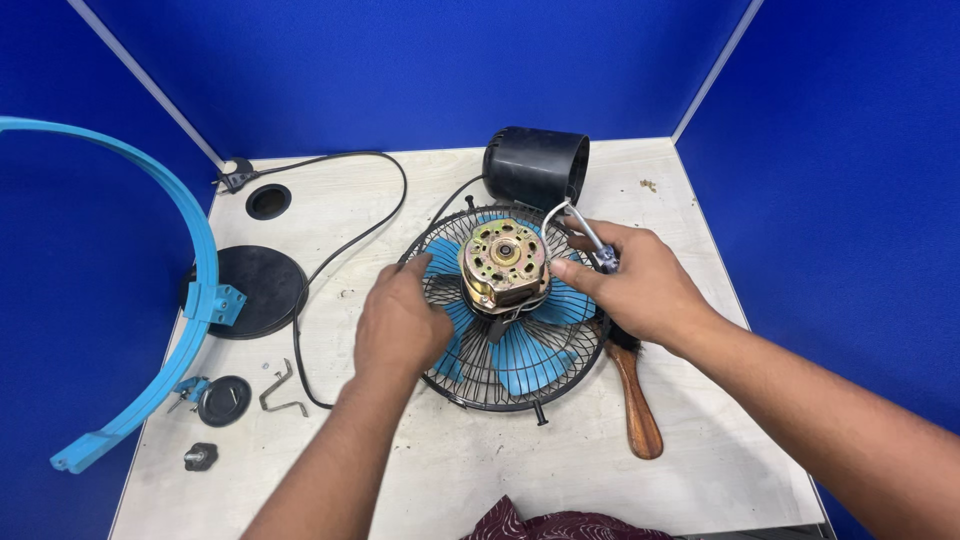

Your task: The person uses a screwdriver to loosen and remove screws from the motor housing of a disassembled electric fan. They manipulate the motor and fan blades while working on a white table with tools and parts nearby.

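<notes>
1. Fan motor (503, 264), bare and brass-coloured, sits at the middle of the black wire guard (510, 310), which lies flat near the centre of your tabletop (420, 470); the blue blades (525, 360) show through the wires underneath.
2. Your left hand (400, 322) rests on the guard just left of the motor, fingers curled downward. Its fingertips are hidden behind the knuckles, so you cannot tell from here whether it grips the wires or only presses on them.
3. Your right hand (645, 285) is closed around a small tool with a purplish handle (604, 258); only a short piece of it shows beside the thumb, and its tip is too small to make out. A pale wire (557, 215) loops up from the motor just beside this hand.
4. Your right palm covers the head of the wooden-handled brush (636, 400); only dark bristles and the handle show.
5. The black motor housing (536, 165) lies behind the guard, its open end partly hidden by it.
6. The black power cord (345, 225) runs to a plug (238, 178) near a round hole (268, 201).
7. On the left, the blue curved frame (185, 300) is cut off by the picture's edge and overlaps a black disc (255, 290). Small parts lie near it: a bent metal bracket (280, 392), a black cap (224, 400) and a knob (201, 456).
8. Dark red patterned cloth (560, 524) is cut off at the bottom edge.
</notes>
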